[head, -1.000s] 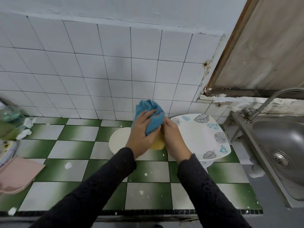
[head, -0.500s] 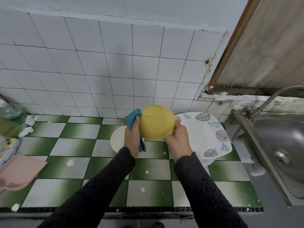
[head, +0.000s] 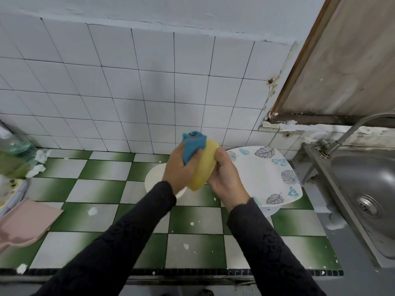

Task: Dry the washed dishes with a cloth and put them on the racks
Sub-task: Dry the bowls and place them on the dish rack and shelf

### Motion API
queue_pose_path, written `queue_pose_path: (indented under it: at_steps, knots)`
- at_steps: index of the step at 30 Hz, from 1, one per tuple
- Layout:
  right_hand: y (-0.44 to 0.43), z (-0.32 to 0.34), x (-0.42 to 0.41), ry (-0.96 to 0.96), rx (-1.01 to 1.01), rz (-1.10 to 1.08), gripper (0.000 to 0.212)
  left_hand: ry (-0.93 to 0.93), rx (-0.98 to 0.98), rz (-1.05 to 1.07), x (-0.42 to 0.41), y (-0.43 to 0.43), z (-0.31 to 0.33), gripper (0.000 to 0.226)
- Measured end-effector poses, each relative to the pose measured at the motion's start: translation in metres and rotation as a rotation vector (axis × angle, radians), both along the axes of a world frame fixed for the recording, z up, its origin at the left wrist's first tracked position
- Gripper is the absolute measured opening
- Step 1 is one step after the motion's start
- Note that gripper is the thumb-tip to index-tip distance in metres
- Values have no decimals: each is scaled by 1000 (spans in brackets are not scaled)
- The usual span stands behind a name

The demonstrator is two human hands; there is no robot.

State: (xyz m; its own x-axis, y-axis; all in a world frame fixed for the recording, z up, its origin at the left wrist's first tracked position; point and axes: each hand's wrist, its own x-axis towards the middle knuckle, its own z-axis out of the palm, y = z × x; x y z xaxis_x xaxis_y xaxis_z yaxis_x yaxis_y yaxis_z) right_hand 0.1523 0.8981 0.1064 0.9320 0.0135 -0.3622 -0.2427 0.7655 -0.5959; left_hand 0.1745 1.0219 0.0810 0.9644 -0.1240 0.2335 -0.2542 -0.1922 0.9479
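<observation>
A yellow bowl [head: 205, 165] is held above the counter, tilted on its side between both hands. My right hand [head: 226, 176] grips its right rim. My left hand [head: 179, 167] holds a blue cloth [head: 192, 144] pressed against the bowl's left side. Below them a white bowl [head: 154, 180] sits on the green and white tiled counter [head: 102, 189], partly hidden by my left wrist. To the right lies a white plate with leaf prints [head: 269, 176], resting on another white dish [head: 269, 210].
A steel sink [head: 367, 189] with a tap [head: 350, 129] stands at the right. At the left edge are a pink tray [head: 25, 221], a clear bottle of green liquid [head: 15, 154] and crumpled paper scraps [head: 40, 161]. A white tiled wall [head: 128, 92] rises behind the counter.
The yellow bowl has been turned from showing its underside to lying on its side. The blue cloth has moved from the bowl's left edge up over its upper left.
</observation>
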Motion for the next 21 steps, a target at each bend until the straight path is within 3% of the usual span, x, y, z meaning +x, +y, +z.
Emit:
queue_pose_path:
  at_steps: [3, 7, 9, 13, 15, 17, 21]
  knots:
    - [-1, -1, -2, 11, -89, 32, 24, 184, 20, 29, 7, 3, -1, 43]
    - [1, 0, 3, -44, -231, 76, 28, -208, 239, -60, -4, -1, -12, 49]
    - [1, -1, 5, -54, -370, 113, 28, -273, 266, -65, -2, -2, -10, 50]
    - [-10, 4, 7, -53, -574, 123, 27, 174, -29, -19, 9, 7, 3, 50]
    - [-20, 5, 9, -11, -491, 66, 23, 293, -129, 5, 11, 13, 4, 51]
    - [-25, 6, 11, 76, -351, 15, 23, 311, -202, 23, 6, 17, 3, 33]
    - [-25, 5, 12, 212, -7, -128, 17, 383, -322, 119, -1, 12, -9, 32]
